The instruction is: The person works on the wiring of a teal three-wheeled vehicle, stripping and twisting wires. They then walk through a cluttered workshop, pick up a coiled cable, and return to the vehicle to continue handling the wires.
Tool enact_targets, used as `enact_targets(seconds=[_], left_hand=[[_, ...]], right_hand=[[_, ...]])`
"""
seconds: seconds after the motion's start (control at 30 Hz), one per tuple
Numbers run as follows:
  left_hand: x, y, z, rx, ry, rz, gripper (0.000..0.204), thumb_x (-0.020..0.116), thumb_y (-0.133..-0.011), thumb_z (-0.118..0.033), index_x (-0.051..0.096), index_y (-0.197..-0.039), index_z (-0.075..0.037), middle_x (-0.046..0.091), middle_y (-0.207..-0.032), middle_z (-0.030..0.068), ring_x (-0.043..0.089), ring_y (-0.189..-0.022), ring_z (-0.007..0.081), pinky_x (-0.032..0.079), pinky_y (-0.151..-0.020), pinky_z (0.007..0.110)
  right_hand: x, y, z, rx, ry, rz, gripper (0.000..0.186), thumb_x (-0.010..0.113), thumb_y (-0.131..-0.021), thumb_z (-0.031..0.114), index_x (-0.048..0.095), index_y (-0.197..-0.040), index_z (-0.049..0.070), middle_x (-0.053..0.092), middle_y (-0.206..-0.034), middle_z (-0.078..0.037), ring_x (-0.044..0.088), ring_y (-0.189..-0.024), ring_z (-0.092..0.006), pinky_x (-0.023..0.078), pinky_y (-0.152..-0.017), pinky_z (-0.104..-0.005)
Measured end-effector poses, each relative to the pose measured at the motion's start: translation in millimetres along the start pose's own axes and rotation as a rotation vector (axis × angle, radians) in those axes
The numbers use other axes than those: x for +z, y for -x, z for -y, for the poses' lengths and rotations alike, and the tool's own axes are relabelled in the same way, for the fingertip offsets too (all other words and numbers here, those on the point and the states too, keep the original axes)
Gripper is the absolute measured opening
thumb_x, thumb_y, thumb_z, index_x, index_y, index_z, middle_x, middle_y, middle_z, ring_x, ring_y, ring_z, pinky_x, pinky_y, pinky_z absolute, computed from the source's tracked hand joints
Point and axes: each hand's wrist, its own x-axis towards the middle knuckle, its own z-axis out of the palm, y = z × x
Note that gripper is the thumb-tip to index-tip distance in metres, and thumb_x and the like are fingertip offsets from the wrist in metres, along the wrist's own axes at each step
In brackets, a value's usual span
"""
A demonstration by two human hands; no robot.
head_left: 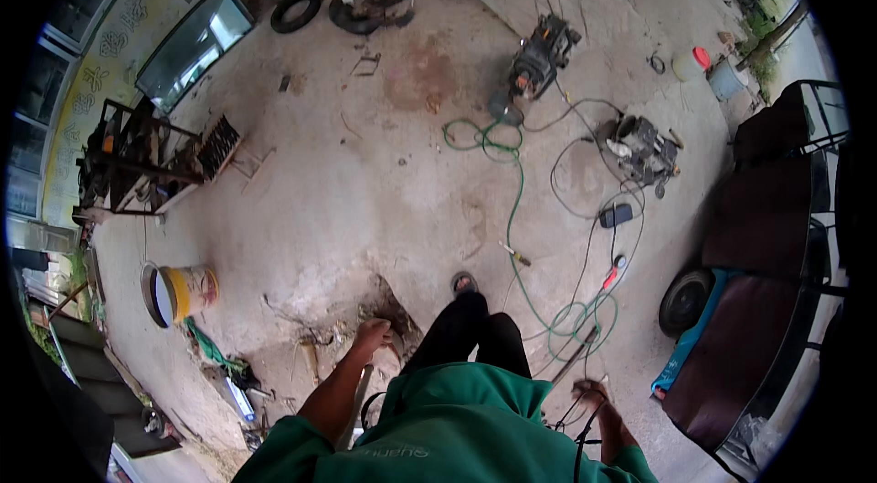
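Note:
My left hand [373, 335] is closed, with a pale, narrow metal piece [359, 392] running back beneath the forearm; what it grips is unclear. At lower right, my right hand [589, 390] has curled fingers among thin black cords [574, 412]; its contents are too small to make out. A dark bar [575, 353] lies just above it, crossed by a coiled green hose [514, 200]. A red-handled gauge [612, 275] and a yellow-handled tool [514, 253] rest farther forward on the concrete floor, beside my sandaled foot [464, 284].
Two machines [539, 58] [639, 150] stand ahead with hoses. A windshield [194, 45] leans by a metal rack [146, 159]. A yellow bucket [190, 291] sits left, near broken concrete. A cart with maroon cushions [749, 236] borders the right; tires [292, 15] lie at the back.

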Motion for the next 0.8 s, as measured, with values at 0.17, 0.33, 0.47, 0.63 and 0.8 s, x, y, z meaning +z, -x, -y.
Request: enact_targets(seconds=[0.17, 0.33, 0.47, 0.63, 0.8], left_hand=[[-16.3, -25.7, -119.5, 0.039, 0.116, -0.099, 0.03, 0.062, -0.092, -0.028, 0.06, -0.113, -0.007, 0.067, -0.088, 0.0061, 0.065, -0.071, 0.0178, 0.051, -0.062, 0.032], [-13.4, -86.8, -226.7, 0.043, 0.183, 0.006, 0.027, 0.063, -0.091, -0.028, 0.061, -0.109, -0.007, 0.067, -0.089, 0.0058, 0.066, -0.074, 0.0166, 0.052, -0.062, 0.031], [-22.1, -104.5, -335.5, 0.072, 0.105, 0.013, 0.029, 0.061, -0.092, -0.027, 0.061, -0.113, -0.006, 0.068, -0.094, 0.0103, 0.067, -0.079, 0.0209, 0.054, -0.069, 0.035], [-95.9, -86.6, -416.3, 0.084, 0.209, -0.126, 0.029, 0.06, -0.092, -0.028, 0.06, -0.113, -0.008, 0.067, -0.091, 0.009, 0.066, -0.078, 0.0223, 0.053, -0.068, 0.036], [-142.5, -72.2, -444.8, -0.22, 0.182, -0.287, 0.03, 0.058, -0.088, -0.032, 0.059, -0.108, -0.009, 0.063, -0.099, 0.0119, 0.063, -0.091, 0.0253, 0.049, -0.078, 0.044]], right_hand=[[100.4, 44.5, 83.8, 0.147, 0.245, -0.108, 0.025, 0.053, -0.08, 0.004, 0.042, -0.06, 0.011, 0.035, -0.058, 0.002, 0.036, -0.051, -0.0154, 0.031, -0.05, -0.0337], [201.6, 24.0, 213.6, 0.028, 0.351, -0.219, 0.024, 0.05, -0.084, 0.005, 0.043, -0.061, 0.011, 0.037, -0.059, 0.0, 0.041, -0.053, -0.0172, 0.036, -0.052, -0.0344], [151.6, -79.8, 234.2, 0.038, 0.251, -0.091, 0.01, 0.052, -0.088, 0.007, 0.06, -0.084, 0.003, 0.059, -0.077, -0.011, 0.06, -0.066, -0.0248, 0.051, -0.061, -0.0358], [212.1, -136.5, 395.5, -0.204, 0.694, 0.051, 0.018, 0.056, -0.09, 0.009, 0.067, -0.103, 0.002, 0.068, -0.084, -0.013, 0.065, -0.068, -0.0228, 0.053, -0.057, -0.0367], [350.2, -190.2, 637.1, -0.152, 0.412, -0.291, 0.025, 0.056, -0.091, 0.013, 0.06, -0.114, 0.006, 0.068, -0.085, -0.011, 0.065, -0.068, -0.0202, 0.047, -0.047, -0.0291]])
